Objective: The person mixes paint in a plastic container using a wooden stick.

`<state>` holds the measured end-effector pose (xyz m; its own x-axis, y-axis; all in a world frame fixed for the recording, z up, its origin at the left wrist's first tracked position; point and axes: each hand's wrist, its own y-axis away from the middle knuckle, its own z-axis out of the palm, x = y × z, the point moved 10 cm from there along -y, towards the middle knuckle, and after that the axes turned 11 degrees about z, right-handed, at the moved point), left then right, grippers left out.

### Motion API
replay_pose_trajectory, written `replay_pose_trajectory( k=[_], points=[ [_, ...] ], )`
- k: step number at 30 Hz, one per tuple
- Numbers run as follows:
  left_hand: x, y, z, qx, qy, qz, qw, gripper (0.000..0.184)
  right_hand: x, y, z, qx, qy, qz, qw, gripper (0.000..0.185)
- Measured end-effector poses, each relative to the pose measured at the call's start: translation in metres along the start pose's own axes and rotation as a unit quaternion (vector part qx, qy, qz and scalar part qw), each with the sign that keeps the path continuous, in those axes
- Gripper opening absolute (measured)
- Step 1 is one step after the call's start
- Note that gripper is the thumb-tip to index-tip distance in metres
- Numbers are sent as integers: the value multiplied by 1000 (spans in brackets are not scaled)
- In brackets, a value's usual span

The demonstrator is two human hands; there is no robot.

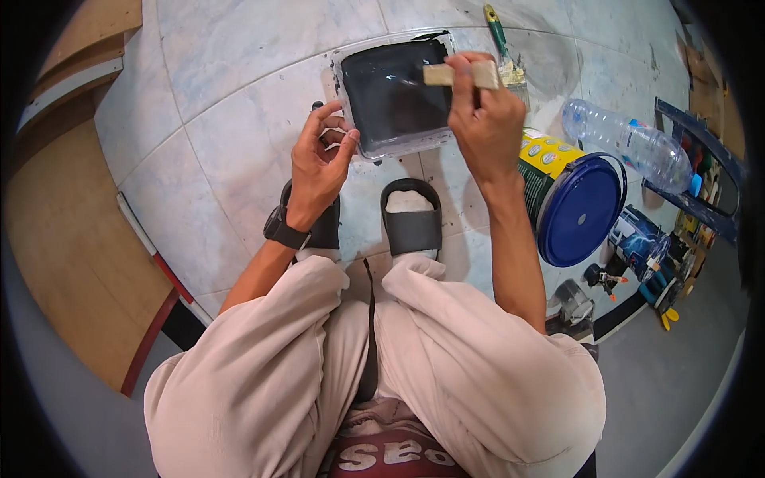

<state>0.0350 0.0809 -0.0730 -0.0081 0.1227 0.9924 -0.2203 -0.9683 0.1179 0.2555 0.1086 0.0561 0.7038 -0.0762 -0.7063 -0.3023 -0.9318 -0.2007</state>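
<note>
A clear rectangular plastic container stands on the floor, filled with glossy black paint. My left hand, with a dark watch on its wrist, grips the container's left edge near the front corner with curled fingers and thumb. Over the container's right side, my right hand is closed around a flat tan strip that looks like wood. One end of it sticks out leftward above the paint. Whether its tip touches the paint, I cannot tell.
Right of the container are a green-handled paintbrush, a bucket with a blue lid and a clear plastic bottle lying down. Tools and a spray-type cup lie farther right. Wooden boards stand at left.
</note>
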Motion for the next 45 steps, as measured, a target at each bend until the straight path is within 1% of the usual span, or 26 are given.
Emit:
replay_pose_trajectory(
  k=[2, 4, 5, 6, 8, 10, 12, 14, 16, 18, 20, 21, 22, 24, 25, 27, 30, 32, 33, 35, 36, 38, 39, 41, 44, 45],
  points=[
    [1, -1, 0, 0, -6, 5, 1000, 49, -1, 15, -7, -19, 20, 18, 999, 11],
    [2, -1, 0, -4, -13, 9, 1000, 50, -1, 36, 6, -102, 27, 58, 993, 8],
    [1, -1, 0, -10, -13, 7, 1000, 51, -6, 40, 14, -134, -24, 97, 986, 7],
    [1, -2, 1, -18, -14, 6, 1000, 52, -8, 40, 24, -132, -24, 98, 986, 7],
    [1, -4, 1, -24, -20, 4, 999, 52, -18, 33, 33, -91, -144, 22, 985, 7],
    [1, -4, 2, -29, -25, 3, 999, 53, -7, 18, 42, -105, -136, 44, 984, 9],
    [0, -4, 1, -21, -6, 4, 1000, 52, -2, 2, 28, -46, -137, 28, 989, 10],
    [0, -3, 1, -15, -14, 10, 1000, 51, 3, 1, 10, -32, -108, 35, 993, 11],
    [1, -2, -1, -3, -23, 13, 1000, 51, 5, 8, -11, 1, -7, 36, 999, 10],
    [2, -1, 1, -7, -11, 12, 1000, 49, 0, 27, -18, -4, 19, 30, 999, 10],
    [0, -1, 0, -6, -12, 2, 1000, 49, 0, 44, -2, -97, 64, 73, 990, 9],
    [-2, 0, -1, -8, -14, -8, 1000, 49, -9, 47, 4, -102, 12, 75, 992, 7],
    [-3, 1, 0, -11, -14, -9, 1000, 49, -12, 47, 13, -101, 12, 78, 992, 7],
    [-3, -1, -1, -2, -1, -2, 1000, 50, -20, 39, 28, -91, -128, 30, 987, 6],
    [-5, -1, 0, -4, -1, -3, 1000, 50, -18, 32, 34, -89, -147, 22, 985, 9],
    [-1, -2, -1, 8, -8, 29, 1000, 46, -4, 15, 32, -64, -144, 22, 987, 9],
    [0, -1, -1, -5, -5, 14, 1000, 49, 18, 6, 6, -47, -108, 57, 991, 11],
    [0, -1, -1, -2, -6, 13, 1000, 48, 36, 13, -19, 20, -48, 64, 997, 12],
    [1, 0, -1, -3, -8, 12, 1000, 48, 34, 21, -23, 16, -49, 62, 997, 12],
    [1, 0, -2, -2, -11, 7, 1000, 48, 29, 39, -22, -40, 26, 75, 996, 11],
    [0, 0, -1, -4, -14, 4, 1000, 48, 23, 43, -21, -40, 26, 75, 996, 11],
    [0, -1, -1, -6, -13, 7, 1000, 48, 0, 53, 4, -101, -41, 55, 993, 11],
    [1, -1, 0, -8, -11, 9, 1000, 48, -5, 51, 14, -99, -40, 58, 993, 11],
    [-1, -1, 1, -8, -1, 7, 1000, 49, -20, 37, 27, -77, -140, 5, 987, 9],
    [-2, -1, 1, -5, 7, 4, 1000, 49, -11, 10, 28, -55, -119, 0, 991, 8],
    [-2, -1, 0, -3, 4, 4, 1000, 49, -10, 4, 18, -38, -68, 15, 997, 8]
  ],
)
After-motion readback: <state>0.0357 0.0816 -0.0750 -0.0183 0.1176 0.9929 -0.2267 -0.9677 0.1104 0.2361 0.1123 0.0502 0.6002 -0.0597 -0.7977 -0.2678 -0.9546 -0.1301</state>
